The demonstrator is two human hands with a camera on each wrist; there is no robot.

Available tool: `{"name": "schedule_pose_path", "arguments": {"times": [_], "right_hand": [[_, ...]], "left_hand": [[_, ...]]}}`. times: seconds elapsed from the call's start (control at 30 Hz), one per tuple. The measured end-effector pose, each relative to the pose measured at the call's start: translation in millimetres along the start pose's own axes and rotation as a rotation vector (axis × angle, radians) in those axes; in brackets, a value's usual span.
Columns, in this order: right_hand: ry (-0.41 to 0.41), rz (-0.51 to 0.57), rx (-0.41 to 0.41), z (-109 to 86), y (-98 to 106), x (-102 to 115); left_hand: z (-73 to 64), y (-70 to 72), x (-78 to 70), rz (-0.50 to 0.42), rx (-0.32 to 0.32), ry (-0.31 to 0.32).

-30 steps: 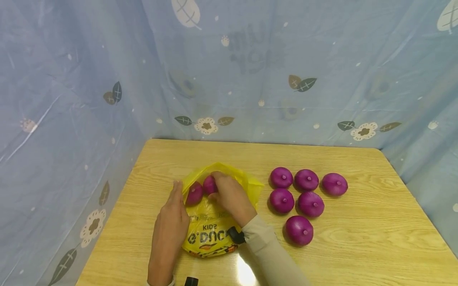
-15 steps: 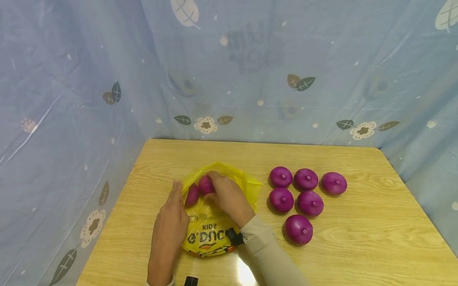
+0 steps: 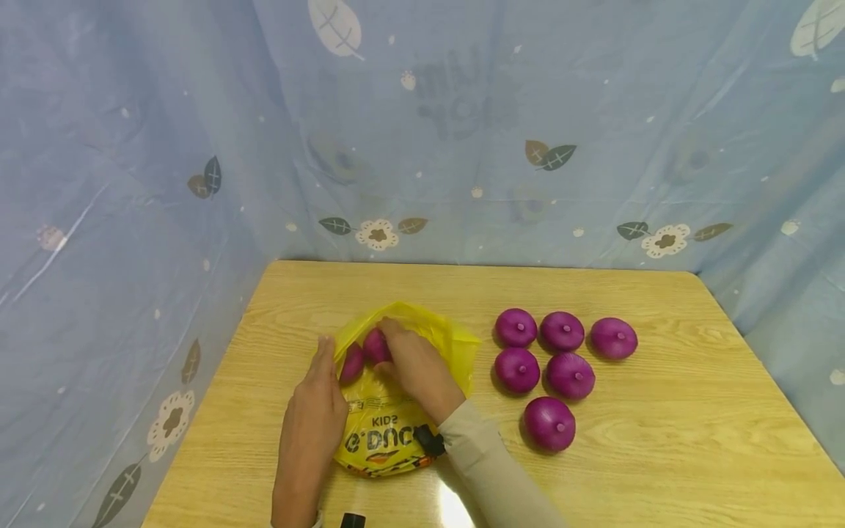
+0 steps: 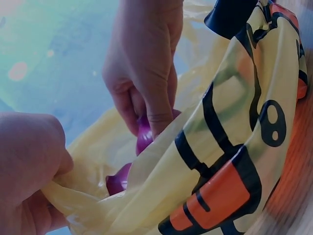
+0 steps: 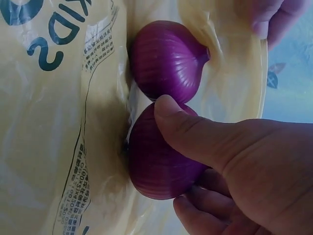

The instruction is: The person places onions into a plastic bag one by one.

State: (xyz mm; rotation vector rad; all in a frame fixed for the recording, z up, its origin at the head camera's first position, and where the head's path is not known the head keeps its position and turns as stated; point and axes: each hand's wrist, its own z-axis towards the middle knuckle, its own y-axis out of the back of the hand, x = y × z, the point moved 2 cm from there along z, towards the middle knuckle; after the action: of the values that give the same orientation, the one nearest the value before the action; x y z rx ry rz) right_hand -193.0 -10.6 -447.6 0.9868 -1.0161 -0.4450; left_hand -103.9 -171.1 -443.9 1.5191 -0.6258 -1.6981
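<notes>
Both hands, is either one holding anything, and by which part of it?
The right hand grips a purple onion by its rounded sides, inside the yellow bag; the left hand pinches that bag by its open rim.

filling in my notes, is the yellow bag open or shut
Open: the bag gapes wide, and two onions show inside its mouth, one gripped by the right hand.

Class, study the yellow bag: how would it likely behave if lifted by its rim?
The yellow bag would probably flop and fold, as its thin-looking sides are creased. It might droop if let go, since the left hand pinches its edge. It would likely sag underneath, with two purple onions visible inside.
</notes>
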Motion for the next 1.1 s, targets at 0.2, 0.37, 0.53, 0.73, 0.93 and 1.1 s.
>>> {"name": "schedule_pose_path", "arguments": {"times": [0.2, 0.37, 0.53, 0.73, 0.93, 1.1], "right_hand": [[-0.001, -0.011, -0.01, -2.3, 1.6, -0.5], [-0.008, -0.002, -0.012, -4.0, 3.5, -0.2], [-0.011, -0.003, -0.017, -5.3, 8.6, 1.9], [0.003, 0.041, -0.025, -9.4, 29.0, 11.2], [0.037, 0.11, -0.079, -19.7, 57.2, 18.1], [0.012, 0.13, -0.116, -31.5, 78.4, 19.4]], "left_hand": [[-0.4, 0.4, -0.6, 0.006, -0.003, -0.006], [-0.5, 1.0, -1.4, 0.005, -0.001, -0.002], [0.1, 2.7, -2.3, 0.012, 0.002, 0.006], [1.8, 3.9, -2.1, 0.007, 0.002, 0.015], [1.9, 3.8, -1.3, 0.014, 0.011, 0.015], [1.3, 3.3, -1.9, 0.014, 0.005, 0.004]]}}
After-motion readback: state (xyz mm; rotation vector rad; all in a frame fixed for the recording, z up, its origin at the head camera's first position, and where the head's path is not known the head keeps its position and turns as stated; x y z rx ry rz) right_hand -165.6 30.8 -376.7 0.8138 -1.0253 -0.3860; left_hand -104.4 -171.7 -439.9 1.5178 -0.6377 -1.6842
